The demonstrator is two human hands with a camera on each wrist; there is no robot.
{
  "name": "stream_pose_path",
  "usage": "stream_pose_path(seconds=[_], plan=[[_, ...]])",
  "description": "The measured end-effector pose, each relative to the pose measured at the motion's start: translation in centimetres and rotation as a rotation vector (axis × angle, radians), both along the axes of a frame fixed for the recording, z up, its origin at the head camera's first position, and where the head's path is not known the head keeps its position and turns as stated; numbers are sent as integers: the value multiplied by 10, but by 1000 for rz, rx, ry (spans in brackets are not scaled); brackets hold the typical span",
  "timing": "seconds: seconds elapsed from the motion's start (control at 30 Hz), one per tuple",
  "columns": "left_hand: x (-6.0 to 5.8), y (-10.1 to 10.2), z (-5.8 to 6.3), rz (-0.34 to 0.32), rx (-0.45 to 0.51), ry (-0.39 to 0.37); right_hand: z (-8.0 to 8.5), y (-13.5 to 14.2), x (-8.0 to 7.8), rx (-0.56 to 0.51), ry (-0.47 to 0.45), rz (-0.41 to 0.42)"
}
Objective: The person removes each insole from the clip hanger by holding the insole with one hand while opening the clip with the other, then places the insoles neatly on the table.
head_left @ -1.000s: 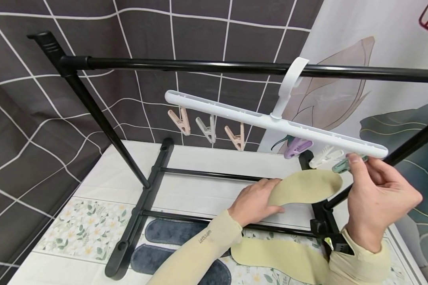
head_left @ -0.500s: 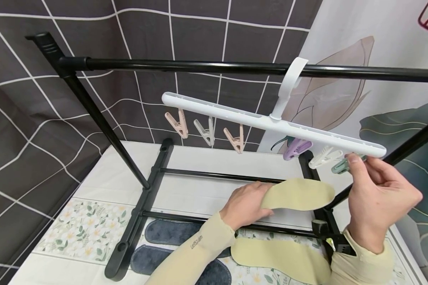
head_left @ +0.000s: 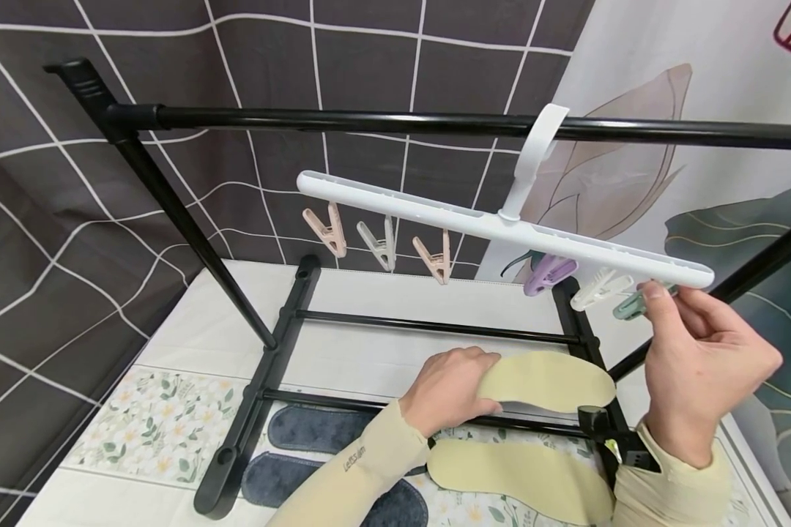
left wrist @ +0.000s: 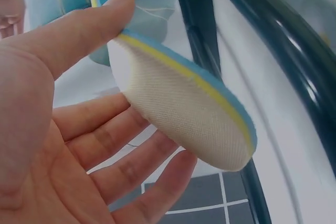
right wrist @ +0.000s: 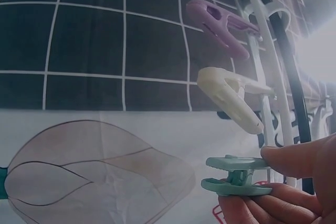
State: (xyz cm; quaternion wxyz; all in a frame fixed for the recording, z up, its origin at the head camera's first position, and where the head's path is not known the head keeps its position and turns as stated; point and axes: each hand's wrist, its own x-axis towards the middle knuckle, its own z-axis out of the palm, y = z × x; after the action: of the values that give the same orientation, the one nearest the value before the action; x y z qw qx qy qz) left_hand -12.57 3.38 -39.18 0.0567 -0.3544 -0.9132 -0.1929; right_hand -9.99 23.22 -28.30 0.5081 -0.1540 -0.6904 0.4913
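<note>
My left hand holds a pale yellow insole by one end, above the rack's lower bars. In the left wrist view the insole shows a cream mesh face and a blue and yellow edge, with the thumb on one side and the fingers on the other. My right hand pinches the handles of a green clothespin at the right end of a white hanger. The right wrist view shows that clothespin side-on, nothing in its mouth. The insole's free end lies below and left of the clothespin.
The hanger hooks over the rack's black top bar. Purple, white, pink and grey clothespins hang along it. Another yellow insole and several dark blue insoles lie on the flowered cloth in front.
My left hand has lowered the insole and drawn it slightly left, away from the green clothespin. The hanger's left end has shifted slightly left and down. My right hand keeps its pinch.
</note>
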Motion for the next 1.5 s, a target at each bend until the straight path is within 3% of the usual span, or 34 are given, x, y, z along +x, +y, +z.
stream_pose_path(seconds=[0.3, 0.57, 1.2, 1.5], plan=[[14, 1, 9, -26, -89, 28, -1, 2, -2, 9, -13, -10], [23, 1, 10, -36, -121, 31, -2, 4, -3, 15, -20, -9], [45, 1, -2, -82, -189, 19, -3, 3, -1, 58, -53, -19], [57, 2, -8, -105, -206, 30, -2, 2, -1, 14, -32, -3]])
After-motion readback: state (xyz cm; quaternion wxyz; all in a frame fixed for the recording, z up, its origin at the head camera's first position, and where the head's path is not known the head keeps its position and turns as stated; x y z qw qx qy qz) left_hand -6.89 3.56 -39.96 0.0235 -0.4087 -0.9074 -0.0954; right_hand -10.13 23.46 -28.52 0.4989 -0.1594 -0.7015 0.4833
